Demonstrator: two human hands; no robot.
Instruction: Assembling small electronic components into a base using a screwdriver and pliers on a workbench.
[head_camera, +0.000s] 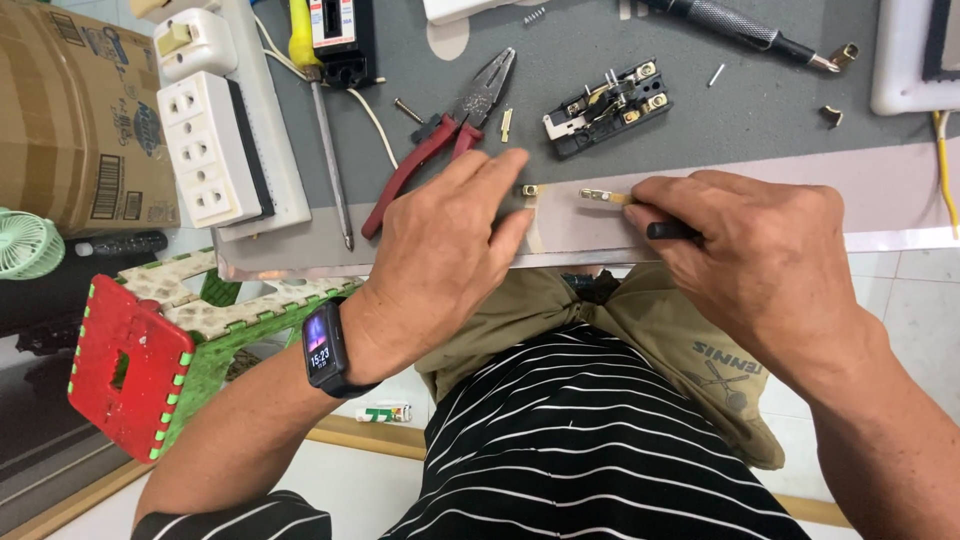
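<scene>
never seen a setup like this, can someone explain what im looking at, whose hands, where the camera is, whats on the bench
The one picture comes from a camera worn on a person's head, looking down at their own two bare hands. The left hand presses on a small brass part. The right hand grips a black-handled tool aimed at a brass strip. On the grey bench lie red pliers, a yellow screwdriver, a black switch body and a white socket block.

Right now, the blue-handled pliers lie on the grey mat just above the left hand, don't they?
Not quite: the pliers have red handles, not blue, as the head view shows. They do lie on the grey mat just above the left hand.
</scene>
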